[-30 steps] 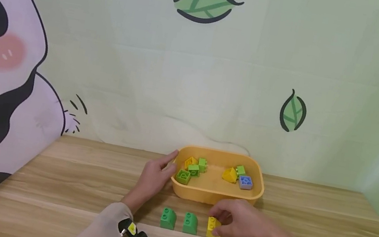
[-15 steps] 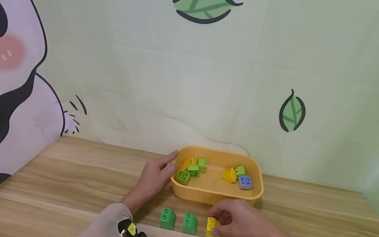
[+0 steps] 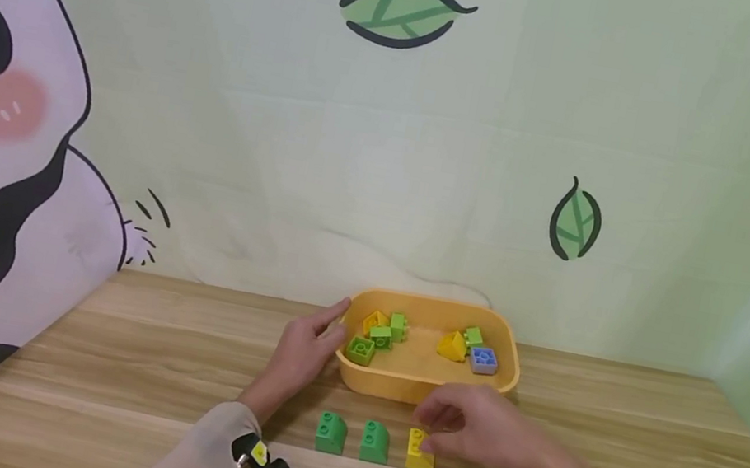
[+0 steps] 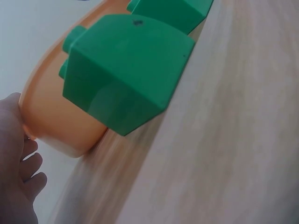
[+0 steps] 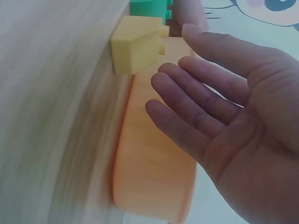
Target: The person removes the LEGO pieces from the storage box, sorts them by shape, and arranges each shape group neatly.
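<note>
My left hand (image 3: 303, 353) grips the left end of the yellow-orange plastic tub (image 3: 386, 386). In the left wrist view some of its fingers are curled beside the tub's outer wall. My right hand (image 3: 491, 432) hovers just above and right of a yellow toy brick (image 3: 421, 453), its fingers loosely bent. The right wrist view shows a gap between this hand (image 5: 243, 121) and the brick (image 5: 135, 44). Left of the yellow brick stand two green sloped bricks, one in the middle (image 3: 375, 443) and one at the left end (image 3: 330, 434). All three are upright, studs up, in a spaced row.
Inside the tub lie several loose bricks: light green ones (image 3: 360, 351) and a yellow one (image 3: 374, 323) at left, a yellow one (image 3: 452, 346) and a blue-purple one (image 3: 484, 360) at right. Behind the wooden table (image 3: 171, 365) hangs a printed cloth (image 3: 252, 120).
The right hand has let go of the yellow brick and risen slightly; the brick stays standing in the row. My left hand keeps its place on the tub.
</note>
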{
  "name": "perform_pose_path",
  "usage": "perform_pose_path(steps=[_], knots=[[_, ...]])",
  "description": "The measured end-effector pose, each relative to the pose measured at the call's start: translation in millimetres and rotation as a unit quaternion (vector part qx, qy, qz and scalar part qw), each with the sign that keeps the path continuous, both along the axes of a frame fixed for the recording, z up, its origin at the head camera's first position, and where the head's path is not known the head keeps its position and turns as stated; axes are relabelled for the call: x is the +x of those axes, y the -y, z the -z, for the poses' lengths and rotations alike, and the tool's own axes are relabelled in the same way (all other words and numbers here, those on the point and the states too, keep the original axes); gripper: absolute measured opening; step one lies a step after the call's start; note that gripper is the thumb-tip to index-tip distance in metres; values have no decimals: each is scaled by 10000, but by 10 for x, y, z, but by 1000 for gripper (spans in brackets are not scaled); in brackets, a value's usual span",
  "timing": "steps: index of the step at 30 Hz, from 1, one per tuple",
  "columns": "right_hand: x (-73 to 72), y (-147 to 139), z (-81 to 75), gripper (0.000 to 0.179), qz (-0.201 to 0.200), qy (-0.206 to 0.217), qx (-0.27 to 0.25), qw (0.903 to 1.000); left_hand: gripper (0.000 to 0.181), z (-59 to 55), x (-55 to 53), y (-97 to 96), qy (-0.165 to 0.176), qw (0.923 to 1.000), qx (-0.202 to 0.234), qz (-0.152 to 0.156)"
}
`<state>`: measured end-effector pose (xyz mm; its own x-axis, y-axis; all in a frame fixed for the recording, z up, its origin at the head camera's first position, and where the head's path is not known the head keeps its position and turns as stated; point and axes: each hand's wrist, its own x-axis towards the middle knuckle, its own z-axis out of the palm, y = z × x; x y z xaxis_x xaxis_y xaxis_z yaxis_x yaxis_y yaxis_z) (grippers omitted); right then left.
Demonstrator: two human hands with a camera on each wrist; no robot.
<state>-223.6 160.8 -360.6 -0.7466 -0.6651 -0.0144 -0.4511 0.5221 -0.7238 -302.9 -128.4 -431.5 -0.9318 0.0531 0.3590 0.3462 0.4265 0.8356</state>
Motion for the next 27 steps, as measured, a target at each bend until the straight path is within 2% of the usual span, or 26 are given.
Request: perform_pose_path(steps=[6,10,13,18,23,27], knots=[[12,-3,-93,23,204,-230,-13,9995,50,-12,-4,-11,-42,10000,-16,-37],[0,-12,-119,21,340,-304,-202,9988,50,-11,-1,-19,-60,10000,-1,-18],[-21,-27,-131,20,464,-612,-332,9965,50,-7,7,-19,-126,9999,18,19],[-102,-65,-149,22,742,-1313,-521,9872,49,-6,9,-8,-251,9997,37,41],[-202,-112,-144,27,1122,-1503,-613,9803,50,-2,12,-17,-125,9999,79,50],[-298,-131,-141,28,1239,-1694,-511,9764,50,-13,22,-13,-86,9999,70,40]])
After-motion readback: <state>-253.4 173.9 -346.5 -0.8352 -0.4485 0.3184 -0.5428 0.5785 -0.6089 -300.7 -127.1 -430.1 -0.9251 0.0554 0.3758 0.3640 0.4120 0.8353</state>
